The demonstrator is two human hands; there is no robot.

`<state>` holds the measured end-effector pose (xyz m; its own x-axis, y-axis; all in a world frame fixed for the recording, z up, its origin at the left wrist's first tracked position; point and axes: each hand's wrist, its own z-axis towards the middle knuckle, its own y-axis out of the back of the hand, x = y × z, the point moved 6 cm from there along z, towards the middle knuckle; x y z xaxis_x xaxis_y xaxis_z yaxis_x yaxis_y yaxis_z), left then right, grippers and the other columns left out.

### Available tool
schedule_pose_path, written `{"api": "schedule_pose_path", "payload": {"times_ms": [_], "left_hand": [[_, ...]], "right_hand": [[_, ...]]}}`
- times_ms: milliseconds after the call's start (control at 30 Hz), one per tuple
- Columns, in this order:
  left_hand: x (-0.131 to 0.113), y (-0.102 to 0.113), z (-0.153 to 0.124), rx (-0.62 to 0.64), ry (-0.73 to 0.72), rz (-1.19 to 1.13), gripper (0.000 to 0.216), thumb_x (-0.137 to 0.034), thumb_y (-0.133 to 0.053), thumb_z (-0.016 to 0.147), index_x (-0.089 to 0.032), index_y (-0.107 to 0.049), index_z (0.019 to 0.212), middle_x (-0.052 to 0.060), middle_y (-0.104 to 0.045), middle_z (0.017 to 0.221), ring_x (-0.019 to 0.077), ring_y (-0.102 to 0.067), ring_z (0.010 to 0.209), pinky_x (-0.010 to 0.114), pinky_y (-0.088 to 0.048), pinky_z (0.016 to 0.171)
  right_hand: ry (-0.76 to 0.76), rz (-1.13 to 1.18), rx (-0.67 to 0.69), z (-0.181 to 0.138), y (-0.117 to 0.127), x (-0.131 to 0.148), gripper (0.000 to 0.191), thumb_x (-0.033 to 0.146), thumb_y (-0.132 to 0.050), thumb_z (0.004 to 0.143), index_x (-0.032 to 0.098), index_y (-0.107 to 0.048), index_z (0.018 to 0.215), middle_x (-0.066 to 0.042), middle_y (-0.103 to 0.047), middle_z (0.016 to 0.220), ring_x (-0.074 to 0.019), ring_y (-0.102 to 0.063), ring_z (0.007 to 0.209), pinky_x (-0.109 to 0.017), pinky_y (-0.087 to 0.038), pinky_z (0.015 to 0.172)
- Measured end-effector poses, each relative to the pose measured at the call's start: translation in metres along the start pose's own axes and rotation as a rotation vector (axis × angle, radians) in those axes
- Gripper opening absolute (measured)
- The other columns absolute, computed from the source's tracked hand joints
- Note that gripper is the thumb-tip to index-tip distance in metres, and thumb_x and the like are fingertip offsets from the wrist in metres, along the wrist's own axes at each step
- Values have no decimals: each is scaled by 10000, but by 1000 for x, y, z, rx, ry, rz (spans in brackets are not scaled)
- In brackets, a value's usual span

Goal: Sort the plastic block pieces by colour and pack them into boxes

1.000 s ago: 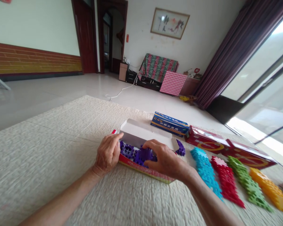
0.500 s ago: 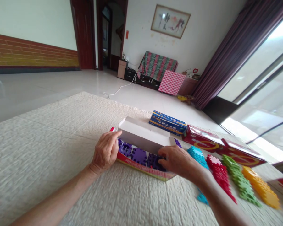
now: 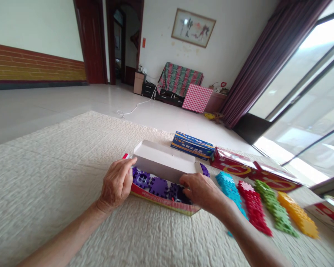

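A long cardboard box, red and yellow outside, lies open on the textured cover with its white lid flap raised at the back. Purple interlocking plastic blocks sit in a row inside it. My left hand is closed around the box's left end, fingers together. At the right end, my right hand reaches over the rim, its fingers curled down on a dark purple block. Its fingertips are partly hidden. More purple blocks show behind the right end of the box.
Right of the box lie rows of turquoise, red, green and yellow blocks. Behind stand a blue box and red boxes. A white cable runs across the tiled floor.
The whole scene has shifted slightly left as the camera turned. Both hands stay at the same places on the box, and the blocks inside look unchanged.
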<state>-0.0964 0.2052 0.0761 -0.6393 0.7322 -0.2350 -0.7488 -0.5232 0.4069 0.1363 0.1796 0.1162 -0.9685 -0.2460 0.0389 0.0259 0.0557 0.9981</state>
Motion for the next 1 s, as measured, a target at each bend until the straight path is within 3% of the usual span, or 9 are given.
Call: {"api": "schedule_pose_path", "payload": {"times_ms": [133, 267, 367, 467, 667, 800, 1000], "left_hand": [[1, -1, -1, -1, -29, -7, 399, -93, -435, 859, -161, -516, 1243, 113, -653, 1081, 237, -598, 1036, 403, -468, 930], [4, -1, -2, 18, -36, -2, 406, -102, -437, 861, -189, -515, 1250, 103, -652, 1079, 243, -607, 1018, 410, -476, 912], [6, -1, -4, 28, -25, 2, 399, -138, -443, 866, -226, -521, 1248, 86, -654, 1081, 250, -616, 1009, 417, -479, 907], [7, -1, -5, 50, -28, 10, 393, -164, -437, 875, -231, -521, 1253, 91, -649, 1095, 263, -613, 1014, 434, -474, 906], [10, -1, -6, 73, 36, 12, 344, -205, -425, 896, -257, -544, 1214, 85, -645, 1103, 273, -613, 1006, 456, -479, 897], [9, -1, -7, 84, 42, 3, 351, -191, -424, 895, -256, -540, 1219, 87, -634, 1115, 268, -598, 1017, 460, -463, 907], [9, -1, -9, 76, 28, 4, 366, -185, -426, 888, -232, -539, 1233, 96, -632, 1121, 267, -592, 1032, 450, -454, 923]], "right_hand": [[22, 110, -178, -11, 23, -20, 120, 184, -516, 795, 190, -635, 806, -34, -661, 792, -145, -595, 704, -252, -372, 611], [-111, 139, -366, -12, 44, -85, 237, 181, -422, 857, 184, -653, 907, -48, -684, 906, -163, -618, 812, -260, -426, 720], [-301, 124, -257, 4, 31, -138, 274, 162, -428, 839, 179, -677, 951, -45, -703, 940, -171, -633, 863, -247, -443, 747], [-386, 128, -180, 27, 12, -166, 257, 192, -488, 816, 182, -694, 970, -39, -720, 910, -178, -650, 861, -233, -453, 731], [-430, 121, 25, 71, -21, -176, 285, 393, -615, 814, 172, -698, 975, -84, -704, 969, -227, -643, 921, -264, -477, 763], [-445, 86, 176, 87, -31, -172, 303, 361, -561, 896, 179, -592, 1136, -82, -602, 1156, -204, -600, 986, -379, -506, 839], [-473, 26, 216, 94, -37, -163, 332, 345, -551, 906, 182, -545, 1195, -84, -560, 1215, -201, -585, 1013, -410, -510, 846]]}}
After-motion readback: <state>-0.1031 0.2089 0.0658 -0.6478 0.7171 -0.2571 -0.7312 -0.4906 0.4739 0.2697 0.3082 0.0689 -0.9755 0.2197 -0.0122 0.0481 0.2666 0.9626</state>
